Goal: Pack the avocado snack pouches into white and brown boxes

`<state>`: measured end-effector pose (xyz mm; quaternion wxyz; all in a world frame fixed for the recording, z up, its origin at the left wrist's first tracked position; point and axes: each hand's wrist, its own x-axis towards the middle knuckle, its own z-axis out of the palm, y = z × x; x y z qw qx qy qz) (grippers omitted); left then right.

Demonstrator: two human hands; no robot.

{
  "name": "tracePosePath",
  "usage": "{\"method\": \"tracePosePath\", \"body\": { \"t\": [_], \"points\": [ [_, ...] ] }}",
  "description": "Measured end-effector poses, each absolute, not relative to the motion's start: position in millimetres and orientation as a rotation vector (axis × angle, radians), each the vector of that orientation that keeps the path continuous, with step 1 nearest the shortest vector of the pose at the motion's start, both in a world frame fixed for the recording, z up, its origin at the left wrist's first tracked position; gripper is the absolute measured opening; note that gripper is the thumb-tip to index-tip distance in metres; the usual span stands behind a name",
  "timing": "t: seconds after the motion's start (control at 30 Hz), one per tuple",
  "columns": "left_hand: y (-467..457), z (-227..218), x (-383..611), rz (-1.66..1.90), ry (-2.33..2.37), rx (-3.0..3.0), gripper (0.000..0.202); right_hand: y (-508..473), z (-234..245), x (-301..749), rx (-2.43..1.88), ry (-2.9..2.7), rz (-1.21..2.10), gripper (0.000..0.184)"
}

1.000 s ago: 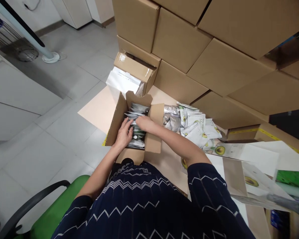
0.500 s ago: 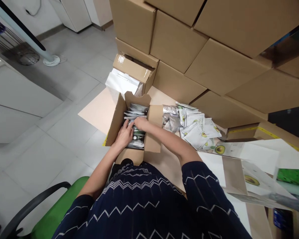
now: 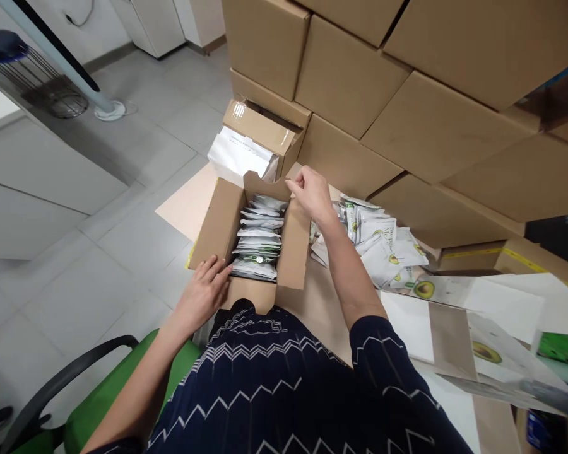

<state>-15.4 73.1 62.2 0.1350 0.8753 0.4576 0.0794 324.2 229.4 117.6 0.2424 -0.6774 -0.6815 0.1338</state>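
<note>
An open cardboard box stands in front of me with its flaps folded outward. Inside it, flat white sachets are packed upright in a row from front to back. My left hand lies on the left flap near the front corner, its fingers stretched out and holding nothing. At the far right corner, my right hand is raised with the fingers curled in a pinch, close to the end of the far flap. Whatever is between those fingertips, if anything, is hidden.
Loose avocado-print sachets are piled right of the box. Behind it stands a carton with white packets, against a wall of stacked cartons. White printed boxes lie at right; a green chair is at lower left.
Both hands have come out of the box. My left hand moved left onto the flap; my right hand moved up and right to the far corner. The row of sachets is now uncovered.
</note>
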Motion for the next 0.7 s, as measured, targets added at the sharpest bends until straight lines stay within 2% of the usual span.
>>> {"method": "tracePosePath", "body": {
  "t": [0.07, 0.2, 0.47, 0.6, 0.7],
  "points": [
    [67.6, 63.0, 0.2, 0.285, 1.564, 2.485, 0.046, 237.3, 103.0, 334.6, -1.813, -1.876, 0.395, 0.042],
    [62.0, 59.6, 23.1, 0.316, 1.952, 2.311, 0.05, 239.9, 82.8, 341.2, -2.01, -2.082, 0.562, 0.035],
    [114.1, 19.5, -4.9, 0.691, 1.827, 2.099, 0.047, 203.9, 79.3, 347.6, -2.276, -2.076, 0.443, 0.045],
    [158.0, 29.2, -19.9, 0.656, 1.74, 2.265, 0.046, 165.7, 80.7, 335.9, -2.363, -1.996, 0.44, 0.046],
    [186.3, 45.4, -26.2, 0.58, 1.791, 2.308, 0.057, 122.4, 84.9, 314.8, -2.379, -1.98, 0.442, 0.047]
  ]
}}
